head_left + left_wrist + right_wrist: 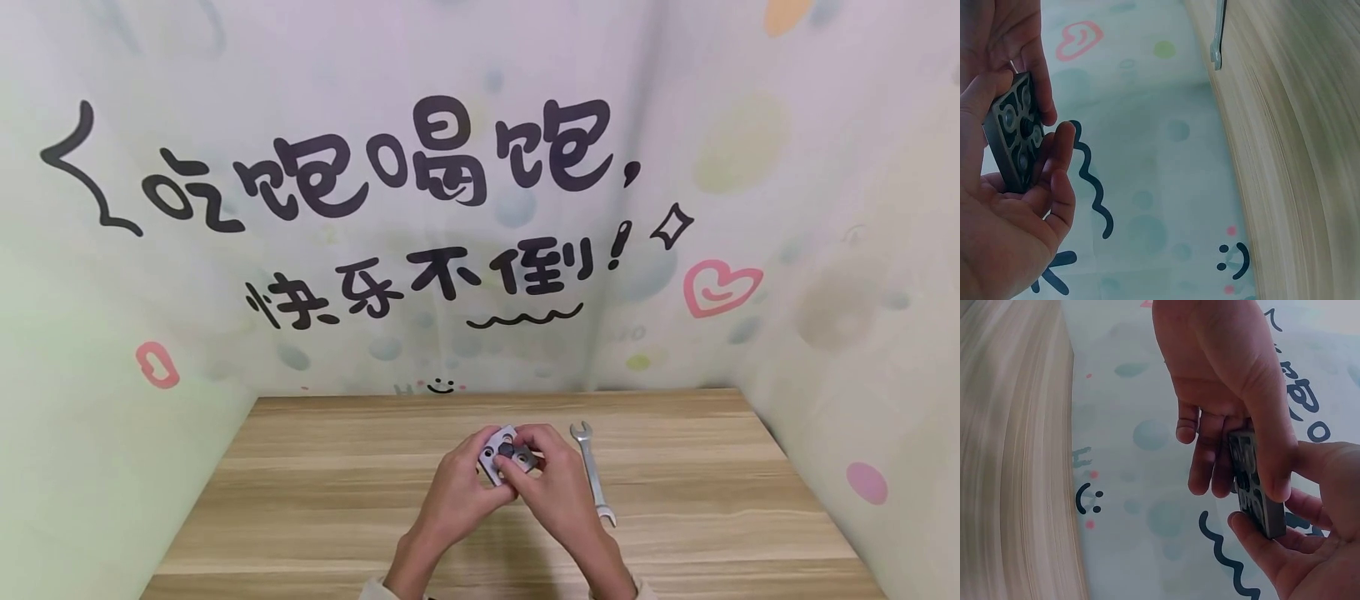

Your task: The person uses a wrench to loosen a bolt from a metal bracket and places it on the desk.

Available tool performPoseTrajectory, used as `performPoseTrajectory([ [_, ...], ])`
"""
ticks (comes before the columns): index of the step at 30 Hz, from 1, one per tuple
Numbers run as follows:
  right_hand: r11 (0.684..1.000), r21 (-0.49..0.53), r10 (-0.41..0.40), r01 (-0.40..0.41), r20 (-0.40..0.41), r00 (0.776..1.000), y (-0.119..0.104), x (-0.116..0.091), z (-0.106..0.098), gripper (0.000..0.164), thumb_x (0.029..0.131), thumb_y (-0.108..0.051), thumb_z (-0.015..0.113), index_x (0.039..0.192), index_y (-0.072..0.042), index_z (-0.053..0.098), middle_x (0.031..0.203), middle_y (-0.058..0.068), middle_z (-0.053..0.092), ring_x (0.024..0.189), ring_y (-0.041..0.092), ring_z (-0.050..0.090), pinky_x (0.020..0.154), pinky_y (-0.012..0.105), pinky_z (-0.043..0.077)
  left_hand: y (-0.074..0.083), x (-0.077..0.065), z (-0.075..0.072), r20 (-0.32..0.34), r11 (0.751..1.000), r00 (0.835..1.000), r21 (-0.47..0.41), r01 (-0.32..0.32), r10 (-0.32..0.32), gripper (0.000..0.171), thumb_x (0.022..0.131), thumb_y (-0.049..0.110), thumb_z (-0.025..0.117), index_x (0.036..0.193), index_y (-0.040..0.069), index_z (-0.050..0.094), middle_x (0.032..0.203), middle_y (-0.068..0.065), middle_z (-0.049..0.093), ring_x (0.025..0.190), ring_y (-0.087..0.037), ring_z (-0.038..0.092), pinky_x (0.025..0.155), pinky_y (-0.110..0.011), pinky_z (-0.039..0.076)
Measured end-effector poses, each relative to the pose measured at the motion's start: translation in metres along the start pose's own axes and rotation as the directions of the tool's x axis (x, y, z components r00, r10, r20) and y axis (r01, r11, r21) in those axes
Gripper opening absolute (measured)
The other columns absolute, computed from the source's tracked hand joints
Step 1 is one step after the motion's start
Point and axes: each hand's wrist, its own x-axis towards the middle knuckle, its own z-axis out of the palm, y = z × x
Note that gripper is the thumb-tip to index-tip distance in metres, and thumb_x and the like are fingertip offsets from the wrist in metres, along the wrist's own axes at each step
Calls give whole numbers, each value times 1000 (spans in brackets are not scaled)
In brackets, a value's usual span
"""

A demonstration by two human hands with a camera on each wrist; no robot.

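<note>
A square grey metal plate point(495, 444) with several round holes is held up between both hands, close over the table. Its middle carries a dark hex-head bolt point(506, 450). My left hand point(459, 485) grips the plate by its left and lower edges, fingers curled under it and thumb on its rim. From the right, my right hand point(557, 479) pinches at the bolt and plate, its thumb lying across the face. The left wrist view shows the plate point(1007, 153) tilted, its face patterned with recesses. In the right wrist view, the right thumb partly hides it.
A silver double open-end wrench point(592, 477) lies on the wood-grain table point(315, 492), just right of the right hand. Pale printed cloth walls point(420, 350) with black lettering enclose the table at the back and both sides.
</note>
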Motion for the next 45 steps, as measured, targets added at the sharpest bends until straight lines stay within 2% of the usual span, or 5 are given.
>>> performPoseTrajectory([
  [17,999,35,-32,31,17,999,0,-1,0,20,73,-14,73,91,-19,66,99,-6,58,87,7,58,62,20,49,-1,-1,0,-3,1000,1000,-1,2,-2,56,68,29,72,119,22,51,108,9,56,87,-6,54,71,-24,46],
  [24,998,56,-33,30,44,998,0,-2,0,20,75,-13,71,94,-18,68,102,-7,58,91,6,57,66,22,50,-2,-2,-2,-4,1000,1000,-8,-7,7,57,68,29,73,120,22,51,109,7,56,88,-7,54,72,-33,48],
  [33,996,85,-27,20,82,996,0,-1,-1,22,77,-10,68,99,-14,68,104,-3,57,93,9,57,68,22,50,-2,-2,-2,-10,1000,1000,-11,-19,19,57,68,27,73,120,21,51,105,8,56,84,-5,53,68,-22,45],
  [39,996,87,-28,22,60,998,1,0,0,26,74,-13,73,99,-16,66,101,-5,57,91,8,57,67,22,50,-1,-1,-3,0,1000,1000,-7,-2,2,58,68,29,72,121,22,50,106,8,56,84,-7,53,69,-27,47],
  [45,999,32,-16,16,26,1000,-1,0,-2,26,71,-14,75,95,-17,64,98,-5,59,86,7,60,62,19,49,0,-1,-1,11,1000,1000,-19,4,-4,57,69,29,72,121,25,50,107,9,55,85,-6,53,69,-25,46],
])
